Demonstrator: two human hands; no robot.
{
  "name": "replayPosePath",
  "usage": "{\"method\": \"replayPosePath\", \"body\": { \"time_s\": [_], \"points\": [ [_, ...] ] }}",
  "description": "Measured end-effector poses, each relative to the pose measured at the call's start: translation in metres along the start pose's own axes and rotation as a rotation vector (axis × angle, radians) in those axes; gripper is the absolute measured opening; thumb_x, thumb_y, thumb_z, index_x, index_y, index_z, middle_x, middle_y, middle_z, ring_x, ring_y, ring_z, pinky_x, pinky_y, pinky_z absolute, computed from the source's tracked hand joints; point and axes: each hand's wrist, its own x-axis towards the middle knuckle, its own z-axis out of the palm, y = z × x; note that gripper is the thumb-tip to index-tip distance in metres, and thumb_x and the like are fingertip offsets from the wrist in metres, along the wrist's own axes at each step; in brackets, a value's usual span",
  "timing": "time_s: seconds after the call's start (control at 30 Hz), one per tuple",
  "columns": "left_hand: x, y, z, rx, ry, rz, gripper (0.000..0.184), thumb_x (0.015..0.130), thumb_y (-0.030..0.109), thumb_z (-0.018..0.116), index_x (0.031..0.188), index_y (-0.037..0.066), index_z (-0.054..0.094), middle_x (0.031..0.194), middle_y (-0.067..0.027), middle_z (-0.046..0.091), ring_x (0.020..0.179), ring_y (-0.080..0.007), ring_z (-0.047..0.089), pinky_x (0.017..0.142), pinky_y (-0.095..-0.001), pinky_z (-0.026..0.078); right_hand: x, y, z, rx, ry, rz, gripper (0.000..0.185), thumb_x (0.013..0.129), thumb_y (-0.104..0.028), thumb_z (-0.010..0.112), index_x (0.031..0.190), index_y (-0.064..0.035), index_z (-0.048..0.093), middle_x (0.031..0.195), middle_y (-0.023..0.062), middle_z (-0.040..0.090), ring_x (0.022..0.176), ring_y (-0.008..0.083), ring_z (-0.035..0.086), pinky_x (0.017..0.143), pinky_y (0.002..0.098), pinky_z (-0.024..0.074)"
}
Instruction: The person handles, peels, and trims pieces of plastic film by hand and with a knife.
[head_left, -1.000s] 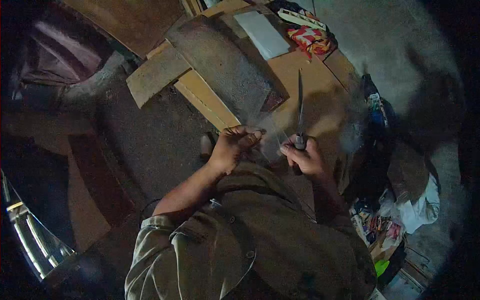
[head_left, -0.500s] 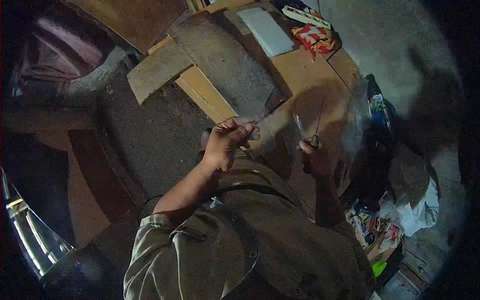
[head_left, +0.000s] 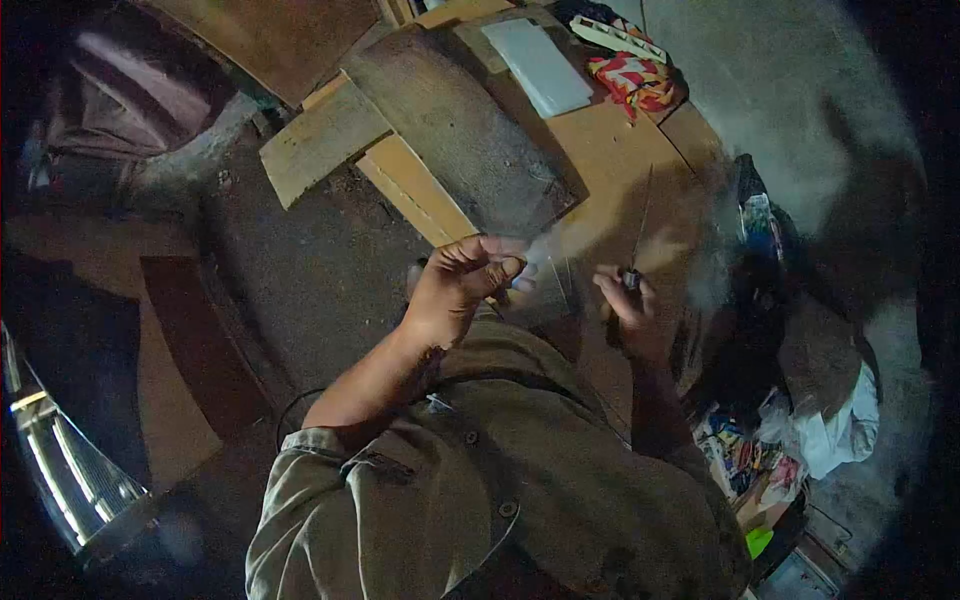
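My left hand (head_left: 460,285) is closed in a pinch at the middle of the view, on the near edge of a clear plastic piece (head_left: 550,270). The plastic is thin and see-through, so its outline is hard to follow. To the right, my right hand (head_left: 630,300) is wrapped round the handle of a knife, its thin dark blade (head_left: 645,215) pointing up and away. The two hands are apart, with the clear plastic between them.
Beyond my hands lie a worn dark board (head_left: 450,120), a grey flat piece (head_left: 320,140) and a white packet (head_left: 538,66). A red and yellow cloth (head_left: 635,82) sits by a white power strip (head_left: 618,38). Bags and litter (head_left: 755,450) stand at the right.
My right hand moved away from my left hand, to the right. The knife blade now leans to the right, and a strip of clear plastic near the right hand is no longer seen upright.
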Motion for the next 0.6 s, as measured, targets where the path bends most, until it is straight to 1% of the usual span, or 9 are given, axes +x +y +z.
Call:
{"method": "replayPosePath", "body": {
  "time_s": [0.03, 0.1, 0.23, 0.3, 0.43, 0.5, 0.53, 0.57, 0.6],
  "points": [
    [0.000, 0.000, 0.001, 0.002, -0.006, -0.005, 0.017, 0.087, 0.007, 0.062, 0.103, 0.002, 0.063, 0.088, -0.0051, 0.067, 0.075, -0.0132, 0.064, 0.061, -0.0251, 0.050, -0.002, -0.013, 0.007, 0.002, 0.007, 0.002, 0.027, 0.086, -0.023, 0.063, 0.102, -0.0014, 0.062, 0.085, 0.0046, 0.061, 0.065, 0.0161, 0.058, 0.059, 0.0307, 0.0462],
    [0.001, 0.000, 0.005, -0.001, -0.028, -0.044, 0.016, 0.088, 0.008, 0.061, 0.103, 0.001, 0.063, 0.088, -0.0049, 0.067, 0.074, -0.0127, 0.063, 0.061, -0.0246, 0.049, -0.005, -0.036, 0.024, 0.264, -0.197, 0.084, 0.019, 0.086, -0.016, 0.063, 0.098, -0.0016, 0.062, 0.077, 0.0020, 0.059, 0.056, 0.0116, 0.053, 0.051, 0.0270, 0.0430],
    [0.005, -0.010, 0.001, 0.110, -0.115, -0.022, 0.017, 0.089, 0.007, 0.058, 0.104, 0.000, 0.061, 0.090, -0.0062, 0.067, 0.075, -0.0138, 0.063, 0.062, -0.0257, 0.050, -0.004, -0.051, 0.043, 0.142, -0.221, 0.104, 0.015, 0.082, -0.011, 0.066, 0.092, -0.0001, 0.062, 0.079, 0.0060, 0.061, 0.052, 0.0100, 0.052, 0.047, 0.0271, 0.0405],
    [0.005, -0.010, -0.002, 0.218, -0.120, -0.102, 0.019, 0.090, 0.008, 0.057, 0.107, -0.001, 0.059, 0.093, -0.0091, 0.066, 0.079, -0.0163, 0.064, 0.067, -0.0279, 0.051, -0.001, -0.048, 0.044, 0.078, -0.252, 0.031, 0.014, 0.082, -0.008, 0.066, 0.092, 0.0003, 0.061, 0.071, 0.0049, 0.062, 0.050, 0.0099, 0.053, 0.046, 0.0263, 0.0414],
    [0.007, -0.022, -0.013, 0.048, -0.139, -0.075, 0.023, 0.090, 0.010, 0.056, 0.110, -0.001, 0.057, 0.096, -0.0115, 0.065, 0.082, -0.0199, 0.064, 0.070, -0.0316, 0.051, -0.001, -0.036, 0.033, 0.151, -0.174, 0.015, 0.010, 0.084, -0.009, 0.064, 0.088, -0.0013, 0.060, 0.075, 0.0067, 0.063, 0.052, 0.0088, 0.054, 0.047, 0.0256, 0.0437],
    [0.008, -0.028, -0.018, -0.072, -0.091, -0.044, 0.024, 0.090, 0.011, 0.056, 0.112, 0.000, 0.055, 0.100, -0.0129, 0.064, 0.085, -0.0228, 0.064, 0.071, -0.0353, 0.052, 0.001, -0.035, 0.020, 0.066, -0.181, 0.063, 0.010, 0.084, -0.012, 0.063, 0.086, -0.0031, 0.059, 0.075, 0.0063, 0.063, 0.054, 0.0090, 0.055, 0.048, 0.0268, 0.0434],
    [0.006, -0.021, -0.016, -0.133, -0.056, -0.062, 0.024, 0.090, 0.009, 0.055, 0.113, 0.001, 0.054, 0.104, -0.0128, 0.064, 0.089, -0.0240, 0.064, 0.071, -0.0368, 0.051, 0.002, -0.024, 0.013, -0.035, -0.091, 0.087, 0.012, 0.084, -0.015, 0.063, 0.086, -0.0035, 0.060, 0.075, 0.0052, 0.062, 0.056, 0.0084, 0.054, 0.049, 0.0269, 0.0429],
    [0.007, -0.023, -0.018, -0.135, -0.056, -0.060, 0.024, 0.090, 0.009, 0.055, 0.113, 0.001, 0.054, 0.104, -0.0128, 0.064, 0.089, -0.0240, 0.064, 0.071, -0.0368, 0.051, 0.003, -0.015, 0.008, -0.136, -0.003, 0.110, 0.014, 0.083, -0.017, 0.063, 0.087, -0.0040, 0.060, 0.074, 0.0040, 0.062, 0.057, 0.0077, 0.054, 0.051, 0.0271, 0.0425],
    [0.008, -0.026, -0.023, -0.098, -0.033, -0.035, 0.023, 0.092, 0.012, 0.054, 0.113, 0.003, 0.056, 0.103, -0.0114, 0.064, 0.089, -0.0225, 0.064, 0.069, -0.0327, 0.050, 0.004, -0.013, 0.006, -0.208, 0.004, 0.098, 0.015, 0.083, -0.019, 0.063, 0.087, -0.0049, 0.060, 0.072, 0.0022, 0.060, 0.060, 0.0073, 0.053, 0.054, 0.0273, 0.0421]
  ]
}}
